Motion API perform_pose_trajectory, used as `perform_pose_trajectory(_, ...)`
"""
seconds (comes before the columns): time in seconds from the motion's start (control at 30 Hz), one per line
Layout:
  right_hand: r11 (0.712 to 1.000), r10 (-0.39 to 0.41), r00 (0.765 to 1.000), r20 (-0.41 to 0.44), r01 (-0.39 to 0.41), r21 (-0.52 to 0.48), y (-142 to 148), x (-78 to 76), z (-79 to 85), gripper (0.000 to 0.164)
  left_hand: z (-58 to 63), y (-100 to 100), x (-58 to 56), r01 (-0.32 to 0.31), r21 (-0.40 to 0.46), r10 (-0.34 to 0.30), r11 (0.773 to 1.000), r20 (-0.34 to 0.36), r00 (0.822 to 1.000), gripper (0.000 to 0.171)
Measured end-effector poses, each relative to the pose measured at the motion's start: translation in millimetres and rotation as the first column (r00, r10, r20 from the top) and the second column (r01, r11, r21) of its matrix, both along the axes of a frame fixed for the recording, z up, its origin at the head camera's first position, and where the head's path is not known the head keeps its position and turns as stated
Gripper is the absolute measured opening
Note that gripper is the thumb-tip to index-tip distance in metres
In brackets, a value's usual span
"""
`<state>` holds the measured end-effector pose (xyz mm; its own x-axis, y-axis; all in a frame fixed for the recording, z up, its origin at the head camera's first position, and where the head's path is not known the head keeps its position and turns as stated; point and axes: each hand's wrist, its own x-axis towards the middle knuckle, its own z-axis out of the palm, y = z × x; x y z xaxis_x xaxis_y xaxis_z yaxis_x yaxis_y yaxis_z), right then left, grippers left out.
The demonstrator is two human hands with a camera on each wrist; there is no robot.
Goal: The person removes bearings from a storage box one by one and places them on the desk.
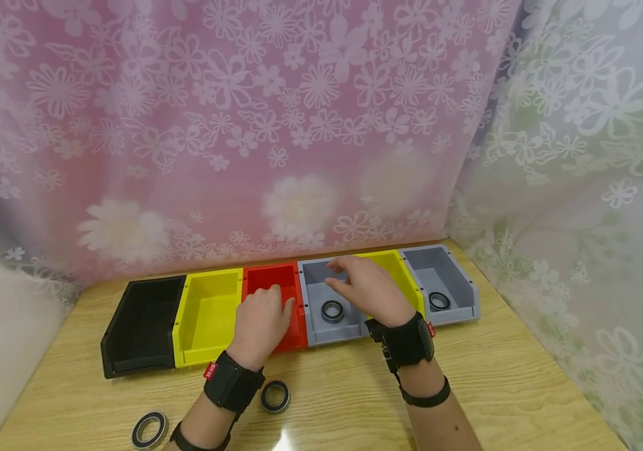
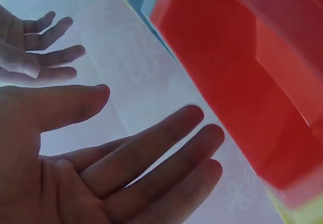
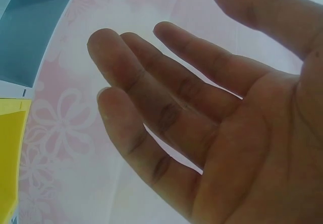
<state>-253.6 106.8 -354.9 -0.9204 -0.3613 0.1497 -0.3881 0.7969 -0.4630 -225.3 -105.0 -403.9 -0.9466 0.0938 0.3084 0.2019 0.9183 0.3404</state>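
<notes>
My left hand [image 1: 259,322] is over the red bin [image 1: 293,332], holding nothing. In the left wrist view its fingers extend beside the bin's edge, with the thumb apart. My right hand [image 1: 375,291] hovers across the middle grey bin [image 1: 350,331] and the right yellow bin [image 1: 406,269]; the right wrist view shows its palm bare and fingers loosely bent. A ring-shaped ball bearing [image 1: 324,312] lies in that grey bin, and another bearing [image 1: 440,308] sits in the far-right grey bin [image 1: 440,263]. Beside my left wrist a third bearing [image 1: 265,398] is on the table.
One more bearing [image 1: 136,433] rests on the wooden table [image 1: 344,401] at front left. A black bin [image 1: 146,326] and a left yellow bin [image 1: 209,319] complete the row. Behind the bins hangs a pink flowered curtain [image 1: 214,188]; a pale curtain [image 1: 581,219] borders the right.
</notes>
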Motion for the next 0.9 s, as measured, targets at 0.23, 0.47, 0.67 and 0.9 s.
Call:
perform_pose_trajectory(0.23, 1.000, 0.004, 1.000, -0.007, -0.004, 0.009, 0, -0.8, -1.3, 0.040, -7.4, 15, -15.3, -0.018, 0.008, 0.018, 1.000, 0.070, 0.997, 0.031)
perform_pose_trajectory(0.47, 1.000, 0.003, 1.000, 0.003, -0.003, 0.005, 0, -0.8, -1.8, 0.040, -20.8, 20, -23.4, -0.029, 0.011, 0.027, 1.000, 0.131, 0.991, 0.032)
perform_pose_trajectory(0.67, 1.000, 0.001, 1.000, -0.001, -0.001, 0.008, -1, -1.2, -2.0, 0.040, -26.2, 24, -23.4, -0.021, 0.020, 0.018, 1.000, 0.132, 0.991, 0.035)
perform_pose_trajectory(0.9, 1.000, 0.013, 1.000, 0.000, -0.013, 0.016, -8, -7.6, -10.0, 0.038, -29.4, 28, -21.4, 0.020, 0.045, -0.026, 0.999, 0.146, 0.989, 0.043)
